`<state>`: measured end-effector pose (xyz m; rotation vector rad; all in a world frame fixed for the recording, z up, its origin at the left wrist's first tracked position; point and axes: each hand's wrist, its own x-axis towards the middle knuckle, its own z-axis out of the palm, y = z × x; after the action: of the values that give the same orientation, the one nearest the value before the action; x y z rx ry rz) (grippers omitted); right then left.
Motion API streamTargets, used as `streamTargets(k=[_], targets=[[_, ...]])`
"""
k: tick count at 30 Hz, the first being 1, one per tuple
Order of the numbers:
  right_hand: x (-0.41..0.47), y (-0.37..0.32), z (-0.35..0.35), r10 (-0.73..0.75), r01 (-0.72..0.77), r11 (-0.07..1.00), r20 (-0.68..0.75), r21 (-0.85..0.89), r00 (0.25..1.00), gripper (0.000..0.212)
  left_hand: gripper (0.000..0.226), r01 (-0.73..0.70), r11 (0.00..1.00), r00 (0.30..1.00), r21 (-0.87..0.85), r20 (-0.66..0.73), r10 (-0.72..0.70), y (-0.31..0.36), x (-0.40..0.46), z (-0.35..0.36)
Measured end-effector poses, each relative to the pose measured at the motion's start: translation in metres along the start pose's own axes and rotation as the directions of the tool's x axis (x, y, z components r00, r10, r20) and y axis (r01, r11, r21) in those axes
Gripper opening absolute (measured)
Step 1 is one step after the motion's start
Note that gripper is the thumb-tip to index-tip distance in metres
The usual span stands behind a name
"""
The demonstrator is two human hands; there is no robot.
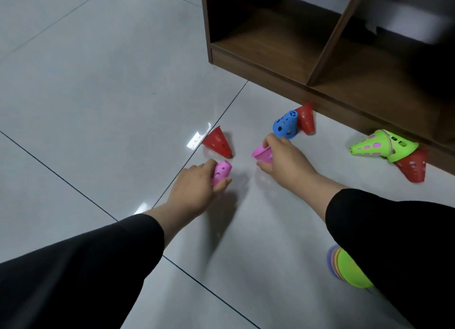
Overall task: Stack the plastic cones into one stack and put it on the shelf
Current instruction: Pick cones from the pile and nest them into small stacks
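Tiled floor (pixel 98 107), frame centre: left hand (pixel 197 188) and right hand (pixel 285 161) each grip a pink cone (pixel 221 171), tips angled toward each other.

Lower right: stack of coloured discs (pixel 344 269) half hidden behind right sleeve (pixel 394 242). Shelf (pixel 320 65) cut off at top and right edges. Red cone (pixel 412 167) at right partly covered by green cones (pixel 384 147).
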<state>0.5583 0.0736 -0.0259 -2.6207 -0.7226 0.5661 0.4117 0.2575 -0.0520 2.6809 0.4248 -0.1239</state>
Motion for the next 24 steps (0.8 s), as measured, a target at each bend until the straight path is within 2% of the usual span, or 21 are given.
streamTargets(k=[3, 5, 8, 11, 14, 17, 21, 24], targets=[[-0.030, 0.003, -0.054, -0.010, 0.017, 0.994, -0.066, 0.104, 0.998, 0.065, 0.037, 0.072, 0.947, 0.997, -0.314, -0.015, -0.081, 0.039, -0.006, -0.007], [-0.062, 0.018, -0.096, 0.004, 0.013, 0.993, -0.144, 0.117, 0.989, 0.080, 0.034, 0.030, 0.902, 0.999, -0.430, -0.016, -0.041, 0.076, -0.009, -0.012], [-0.119, 0.059, -0.146, 0.086, -0.056, 0.989, -0.221, 0.140, 0.972, 0.074, 0.039, -0.053, 0.829, 0.998, -0.557, 0.003, 0.067, 0.135, -0.018, -0.016], [-0.177, 0.099, -0.173, 0.158, -0.165, 0.986, -0.224, -0.010, 0.962, 0.064, 0.030, -0.077, 0.735, 0.986, -0.673, 0.060, 0.158, 0.189, -0.028, -0.014], [-0.222, 0.130, -0.180, 0.144, -0.174, 0.974, -0.192, -0.148, 0.971, 0.062, 0.029, -0.168, 0.696, 0.962, -0.698, 0.038, 0.270, 0.231, -0.036, -0.005], [-0.247, 0.153, -0.176, 0.184, -0.205, 0.963, -0.124, -0.178, 0.975, 0.062, 0.031, -0.215, 0.676, 0.945, -0.705, 0.025, 0.327, 0.265, -0.044, 0.006], [-0.260, 0.168, -0.160, 0.213, -0.225, 0.954, -0.081, -0.200, 0.974, 0.058, 0.040, -0.308, 0.713, 0.902, -0.630, 0.045, 0.430, 0.294, -0.052, 0.021], [-0.256, 0.175, -0.141, 0.239, -0.240, 0.950, -0.029, -0.198, 0.971, 0.061, 0.044, -0.323, 0.767, 0.885, -0.554, 0.111, 0.453, 0.303, -0.047, 0.033]])
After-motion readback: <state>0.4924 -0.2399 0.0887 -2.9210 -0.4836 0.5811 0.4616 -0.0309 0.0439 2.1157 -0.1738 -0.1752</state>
